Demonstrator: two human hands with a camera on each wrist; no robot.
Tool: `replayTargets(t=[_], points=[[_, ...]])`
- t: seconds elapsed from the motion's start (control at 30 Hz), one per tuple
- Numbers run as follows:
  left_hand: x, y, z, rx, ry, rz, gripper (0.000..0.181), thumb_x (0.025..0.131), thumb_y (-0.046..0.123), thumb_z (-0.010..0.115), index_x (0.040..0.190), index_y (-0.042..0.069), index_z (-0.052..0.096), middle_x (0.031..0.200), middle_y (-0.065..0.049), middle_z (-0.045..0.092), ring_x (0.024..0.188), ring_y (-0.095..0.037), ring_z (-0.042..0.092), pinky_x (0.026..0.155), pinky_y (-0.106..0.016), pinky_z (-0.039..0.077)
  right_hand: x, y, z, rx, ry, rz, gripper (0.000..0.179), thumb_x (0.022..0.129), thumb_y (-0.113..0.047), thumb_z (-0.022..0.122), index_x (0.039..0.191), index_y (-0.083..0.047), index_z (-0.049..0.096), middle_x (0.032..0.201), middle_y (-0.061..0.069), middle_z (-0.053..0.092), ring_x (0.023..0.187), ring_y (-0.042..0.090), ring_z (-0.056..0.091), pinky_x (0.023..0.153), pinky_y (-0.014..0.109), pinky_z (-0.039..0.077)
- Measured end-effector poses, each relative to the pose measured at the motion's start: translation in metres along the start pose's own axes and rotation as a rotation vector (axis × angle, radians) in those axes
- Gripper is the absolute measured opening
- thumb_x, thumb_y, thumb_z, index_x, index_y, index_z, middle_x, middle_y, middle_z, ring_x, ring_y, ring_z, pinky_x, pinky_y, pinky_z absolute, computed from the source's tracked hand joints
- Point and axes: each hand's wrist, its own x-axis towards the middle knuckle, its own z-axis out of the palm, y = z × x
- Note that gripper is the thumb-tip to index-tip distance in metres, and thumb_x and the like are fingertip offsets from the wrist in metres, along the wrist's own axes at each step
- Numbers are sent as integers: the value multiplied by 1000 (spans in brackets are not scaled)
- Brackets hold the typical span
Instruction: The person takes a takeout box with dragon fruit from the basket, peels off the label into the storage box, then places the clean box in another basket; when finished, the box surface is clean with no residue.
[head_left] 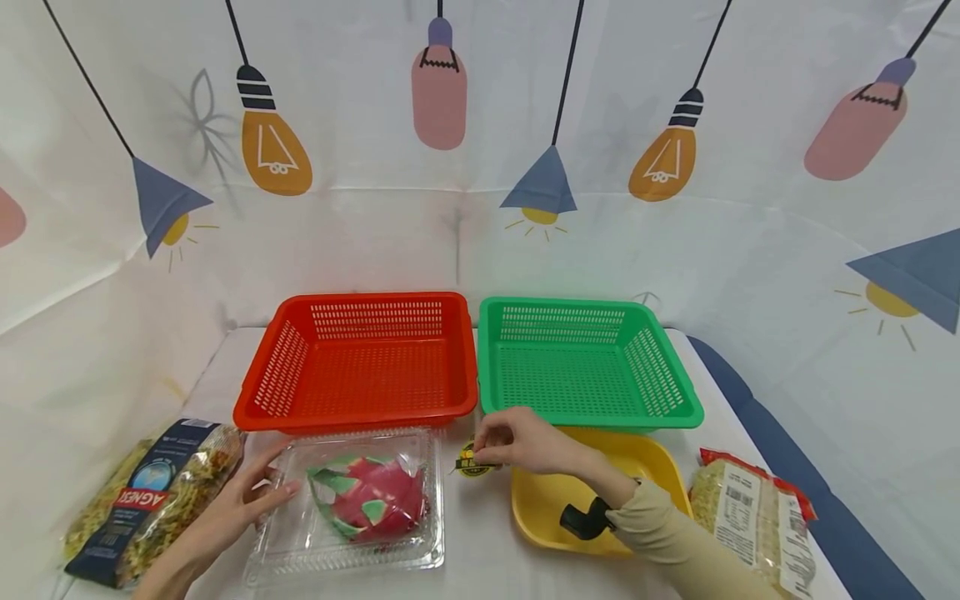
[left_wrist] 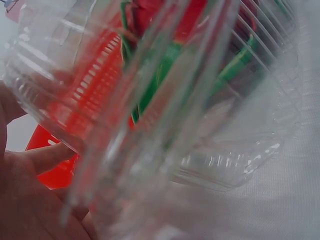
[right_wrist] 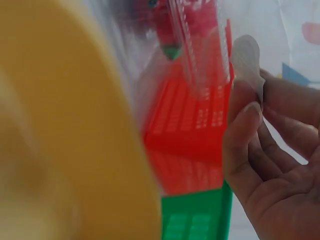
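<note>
You have a clear box (head_left: 288, 537) of thin, shiny plastic with ridged edges on the white desk (head_left: 480, 575), and a pink dragon fruit (head_left: 386, 500) with green, leafy flaps sits inside it. A small yellow and black sticker (head_left: 471, 469) is just right of the box, and its back looks pale and smooth from the right wrist. The red basket (head_left: 375, 422) and green basket (head_left: 592, 422) behind are hard plastic, full of little holes, and the yellow tray (head_left: 538, 533) has smooth, round corners and holds a bent black pipe (head_left: 579, 523). Crinkly pasta bags (head_left: 161, 492) lie at both sides. Your right arm slants in over the tray from the bottom right, and your right hand (head_left: 521, 442) pinches the sticker between thumb and finger, with its other fingers curled in. Your left arm leans up from the bottom left, and your left hand (head_left: 251, 496) touches the box's left edge, thumb and fingers spread apart. The sticker's dark band runs left to right, while its rounded end pokes past your fingertips. The box is long from side to side.
</note>
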Motion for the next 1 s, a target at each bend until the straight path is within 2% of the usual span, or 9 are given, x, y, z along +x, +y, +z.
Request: replayTargets(t=[0.17,0.6,0.77,1.0], points=[[0,0,1,0,-2,3,77,101,28,59,158,8,12,120,-18,40,93,-21,51,63,-28,46,-11,13,-10,-53,16,-7,6,89,-21,77,93,-18,73,77,-6,63,68,8,55,63,20,45],[1,-1,-1,0,-2,-23,76,102,29,57,159,8,11,120,-16,41,95,-21,50,65,-30,45,-45,37,-21,-61,52,14,12,85,-20,80,94,-14,75,81,-5,68,68,4,58,63,22,51],[2,0,-2,3,-6,-19,76,103,29,56,159,9,10,121,-16,41,96,-21,51,67,-31,45,-52,48,-25,-122,52,31,10,85,-18,80,93,-14,75,77,-9,65,66,2,56,61,21,50],[2,-1,-2,17,-22,-6,75,103,28,56,159,9,10,120,-16,40,95,-20,51,67,-30,45,-54,60,-29,-224,12,-12,6,86,-12,78,91,-10,74,73,-6,64,64,-1,51,59,20,46]])
